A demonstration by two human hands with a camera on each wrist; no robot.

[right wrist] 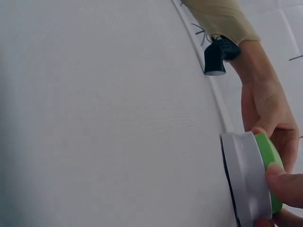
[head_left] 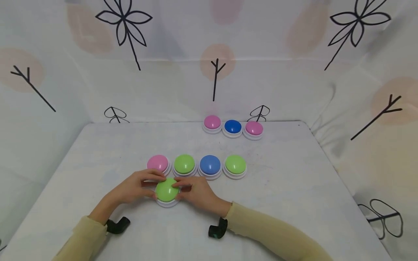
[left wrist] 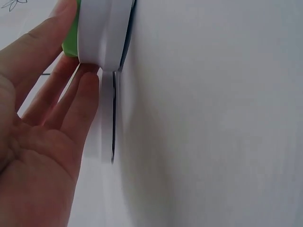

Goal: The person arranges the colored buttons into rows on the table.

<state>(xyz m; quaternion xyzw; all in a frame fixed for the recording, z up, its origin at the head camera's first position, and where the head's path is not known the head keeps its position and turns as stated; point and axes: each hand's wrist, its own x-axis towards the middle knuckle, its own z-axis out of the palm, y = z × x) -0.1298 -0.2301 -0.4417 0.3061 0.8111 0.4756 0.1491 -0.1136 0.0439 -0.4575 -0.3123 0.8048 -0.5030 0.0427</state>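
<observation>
— While both hands, left hand (head_left: 132, 188) and right hand (head_left: 199, 194), pinch the green push button (head_left: 167, 190) on the desk (head_left: 294, 203), is it heavy?
— Likely light, rigid plastic; grip its white base rim, since the dome looks slick.

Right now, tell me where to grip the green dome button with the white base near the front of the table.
Grip the green dome button by its white base rim, from its left and right sides, as the left hand and right hand do. The dome is smooth and rounded; the low rim gives fingers a flatter edge.
</observation>
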